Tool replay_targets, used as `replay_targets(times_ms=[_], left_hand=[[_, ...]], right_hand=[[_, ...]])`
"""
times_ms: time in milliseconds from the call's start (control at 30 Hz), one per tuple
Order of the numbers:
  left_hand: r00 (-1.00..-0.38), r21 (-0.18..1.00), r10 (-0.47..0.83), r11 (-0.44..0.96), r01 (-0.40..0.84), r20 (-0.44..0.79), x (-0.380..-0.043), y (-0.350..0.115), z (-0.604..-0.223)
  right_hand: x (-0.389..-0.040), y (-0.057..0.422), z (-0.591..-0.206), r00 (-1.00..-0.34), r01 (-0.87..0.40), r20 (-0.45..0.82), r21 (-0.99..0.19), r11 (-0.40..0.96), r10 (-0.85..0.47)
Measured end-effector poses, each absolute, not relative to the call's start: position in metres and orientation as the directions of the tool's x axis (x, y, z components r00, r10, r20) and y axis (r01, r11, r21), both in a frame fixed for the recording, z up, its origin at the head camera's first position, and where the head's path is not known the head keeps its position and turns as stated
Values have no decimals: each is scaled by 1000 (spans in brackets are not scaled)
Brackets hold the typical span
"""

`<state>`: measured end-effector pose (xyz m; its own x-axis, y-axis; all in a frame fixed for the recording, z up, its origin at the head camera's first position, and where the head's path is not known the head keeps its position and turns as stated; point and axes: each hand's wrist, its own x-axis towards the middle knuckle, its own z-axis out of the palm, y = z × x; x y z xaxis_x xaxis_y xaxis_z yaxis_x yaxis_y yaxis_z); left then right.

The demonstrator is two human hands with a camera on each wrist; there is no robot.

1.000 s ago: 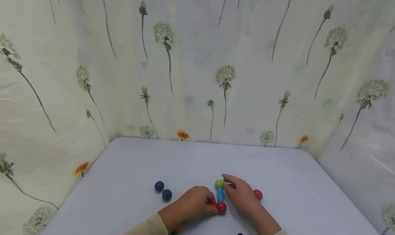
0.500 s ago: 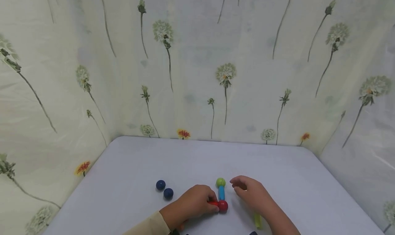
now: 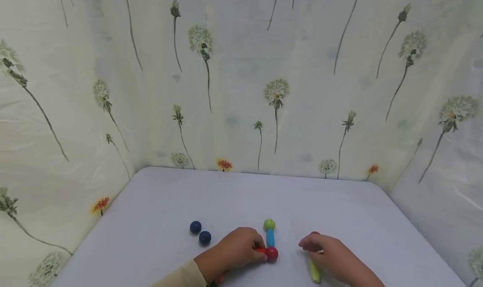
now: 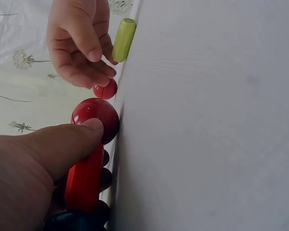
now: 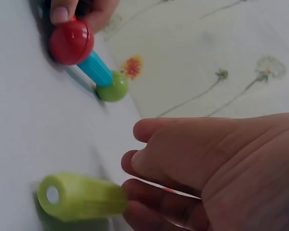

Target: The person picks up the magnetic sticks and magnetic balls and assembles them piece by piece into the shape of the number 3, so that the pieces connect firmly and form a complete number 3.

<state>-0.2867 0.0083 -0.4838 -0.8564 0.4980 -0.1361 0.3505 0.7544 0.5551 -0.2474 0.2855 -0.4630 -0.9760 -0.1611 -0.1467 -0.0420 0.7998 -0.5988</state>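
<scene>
My left hand (image 3: 239,247) pinches a red toy stick (image 4: 84,183), its thumb on the red ball (image 3: 271,253) at the stick's end. From that ball a blue stick (image 3: 270,238) runs away to a green ball (image 3: 269,224). A dark blue ball (image 4: 74,221) shows at the red stick's near end in the left wrist view. My right hand (image 3: 333,255) is over a yellow-green stick (image 5: 82,197) with a silvery disc in its end. The right fingertips are right at the stick's far end, fingers loosely bent, not wrapped round it.
Two dark blue balls (image 3: 200,233) lie on the white table (image 3: 162,203) left of the left hand. Another red ball (image 4: 106,89) sits beyond the right hand, mostly hidden in the head view. An orange piece (image 3: 222,277) shows under the left wrist. A flower-patterned curtain (image 3: 241,69) surrounds the table.
My right hand has moved from beside the green ball rightward and nearer to me, over the yellow-green stick. My left hand and the joined pieces stay in place.
</scene>
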Motion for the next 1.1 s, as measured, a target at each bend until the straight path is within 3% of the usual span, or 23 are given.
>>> replay_targets(times_ms=[233,367,733,1100], left_hand=[[-862,565,488,753,336,-137,-286,4,-485],[-855,581,503,737,346,-128,-289,7,-483],[-865,564,478,762,319,-156,-288,10,-484],[-864,581,475,755,304,-165,-282,10,-479]], right_hand=[[-241,298,-463,-945,9,-267,-597,802,-189],[-237,307,-460,-926,-35,-278,-614,788,-257],[-230,309,-463,-928,-65,-252,-617,784,-275],[-229,300,-467,-947,11,-270,-568,823,-173]])
